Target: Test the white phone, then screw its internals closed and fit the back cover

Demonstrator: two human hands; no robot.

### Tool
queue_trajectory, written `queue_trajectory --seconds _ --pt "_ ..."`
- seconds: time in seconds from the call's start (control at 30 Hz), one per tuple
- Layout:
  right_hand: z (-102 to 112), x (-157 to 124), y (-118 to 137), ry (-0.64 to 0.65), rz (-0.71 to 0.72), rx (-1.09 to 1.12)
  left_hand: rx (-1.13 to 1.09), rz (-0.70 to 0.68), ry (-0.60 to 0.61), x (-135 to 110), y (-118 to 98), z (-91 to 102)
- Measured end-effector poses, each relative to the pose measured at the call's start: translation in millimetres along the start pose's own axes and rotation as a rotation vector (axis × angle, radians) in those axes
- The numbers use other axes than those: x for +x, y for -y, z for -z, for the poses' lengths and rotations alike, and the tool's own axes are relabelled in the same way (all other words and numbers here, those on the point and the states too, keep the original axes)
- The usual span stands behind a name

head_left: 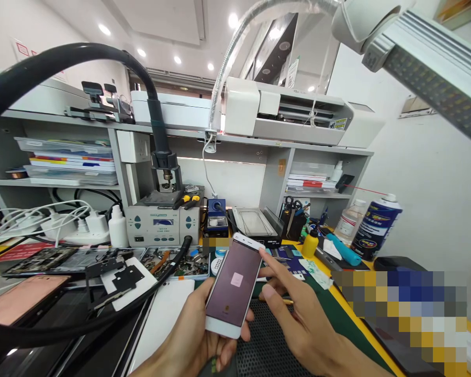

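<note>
Cables (68, 222) sprawl far left of the white phone (234, 296); I see a grey station (163, 228) behind it, leftward. I've got the left hand (194, 324) gripping that phone, screen lit; my right hand (298, 311), fingers loosely spread, is at its upper right edge, contact unclear. A yellow bottle (310, 244) stands right of it.

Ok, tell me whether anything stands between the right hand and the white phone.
Nothing visible does. The index fingertip of the right hand is by the upper right corner of the white phone, contact unclear; the left hand holds the lower half.
</note>
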State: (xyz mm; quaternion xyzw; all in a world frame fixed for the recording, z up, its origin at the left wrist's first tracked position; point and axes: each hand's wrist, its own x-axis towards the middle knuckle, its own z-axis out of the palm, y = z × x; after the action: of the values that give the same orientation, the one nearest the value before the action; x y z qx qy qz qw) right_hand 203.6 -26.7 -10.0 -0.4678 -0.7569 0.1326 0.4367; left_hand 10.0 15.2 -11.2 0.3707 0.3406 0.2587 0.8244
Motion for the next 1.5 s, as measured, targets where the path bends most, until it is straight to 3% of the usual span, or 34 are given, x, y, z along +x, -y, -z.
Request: queue_trajectory --seconds 0.47,0.67,0.9,1.07,1.5 --pt "0.2 -0.9 1.0 -0.048 0.126 -0.015 -0.008 0.003 0.002 1.2 0.0 1.8" --pt "-0.6 -0.5 -0.5 -0.076 0.253 -0.041 -0.053 0.015 0.018 1.7 2.1 4.1" --pt "0.0 1.1 2.8 -0.004 0.42 -0.056 -0.125 0.001 0.061 2.3 4.5 8.0" --pt "1.8 2.8 11.3 0.085 0.451 -0.096 -0.181 -0.007 0.073 3.1 5.1 7.1" --pt "2.6 5.5 17.8 0.011 0.557 -0.201 -0.199 -0.01 0.091 3.6 3.9 7.1"
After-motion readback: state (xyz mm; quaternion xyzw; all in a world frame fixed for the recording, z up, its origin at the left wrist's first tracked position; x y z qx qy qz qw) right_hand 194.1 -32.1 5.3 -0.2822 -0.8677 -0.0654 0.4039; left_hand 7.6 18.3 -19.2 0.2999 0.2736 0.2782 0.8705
